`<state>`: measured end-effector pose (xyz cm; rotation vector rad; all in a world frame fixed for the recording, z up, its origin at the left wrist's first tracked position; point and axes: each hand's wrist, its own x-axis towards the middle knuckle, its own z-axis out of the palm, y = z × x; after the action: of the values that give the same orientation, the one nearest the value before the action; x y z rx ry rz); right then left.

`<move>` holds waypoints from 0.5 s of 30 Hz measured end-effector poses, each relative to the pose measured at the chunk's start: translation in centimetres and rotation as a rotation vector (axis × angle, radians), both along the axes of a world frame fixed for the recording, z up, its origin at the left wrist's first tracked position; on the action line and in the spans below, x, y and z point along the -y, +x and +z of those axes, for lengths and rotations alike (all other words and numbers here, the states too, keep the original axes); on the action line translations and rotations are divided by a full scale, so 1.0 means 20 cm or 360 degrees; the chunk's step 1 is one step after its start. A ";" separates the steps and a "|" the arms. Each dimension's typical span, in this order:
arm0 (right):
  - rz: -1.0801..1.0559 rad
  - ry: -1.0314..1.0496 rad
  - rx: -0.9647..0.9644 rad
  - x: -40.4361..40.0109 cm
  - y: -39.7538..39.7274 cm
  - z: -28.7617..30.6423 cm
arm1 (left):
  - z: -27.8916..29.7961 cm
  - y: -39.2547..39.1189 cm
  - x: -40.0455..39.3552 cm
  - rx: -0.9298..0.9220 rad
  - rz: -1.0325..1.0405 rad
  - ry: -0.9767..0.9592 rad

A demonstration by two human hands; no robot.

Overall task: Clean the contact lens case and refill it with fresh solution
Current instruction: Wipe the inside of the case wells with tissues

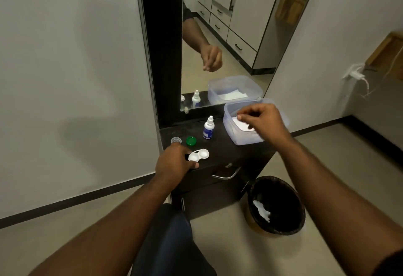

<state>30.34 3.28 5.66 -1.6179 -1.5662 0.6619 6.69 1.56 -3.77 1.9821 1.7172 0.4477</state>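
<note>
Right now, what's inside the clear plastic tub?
The clear plastic tub holds white tissue or paper. The right hand hovers over it, covering part of the contents, so how much is inside stays unclear.

The left hand [174,160] holds the white lens case [198,154] at the cabinet's [235,155] front edge. The right hand [262,120] hovers over the plastic tub [231,131] at the right edge, fingers curled; the solution bottle [209,127] stands beside it.

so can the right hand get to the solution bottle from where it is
Probably yes. The right hand hovers over the clear plastic tub, and the solution bottle stands upright just left of that tub on the dark cabinet top, with nothing between them.
</note>
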 end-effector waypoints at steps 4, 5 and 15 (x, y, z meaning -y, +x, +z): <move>0.0110 -0.0234 0.0433 -0.18 0.18 -0.01 | 0.03 0.07 0.01 -0.0046 0.0025 0.0058; 0.0191 -0.0327 0.0576 -0.21 0.20 -0.02 | 0.03 0.09 0.02 -0.0096 0.0005 0.0065; 0.0631 -0.0890 0.1222 -0.44 0.20 -0.12 | 0.04 0.13 0.00 -0.0293 -0.0008 0.0029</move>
<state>34.28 12.13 3.25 -2.1472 -2.4621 0.7804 9.35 1.47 -2.94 2.0968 1.8231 0.2875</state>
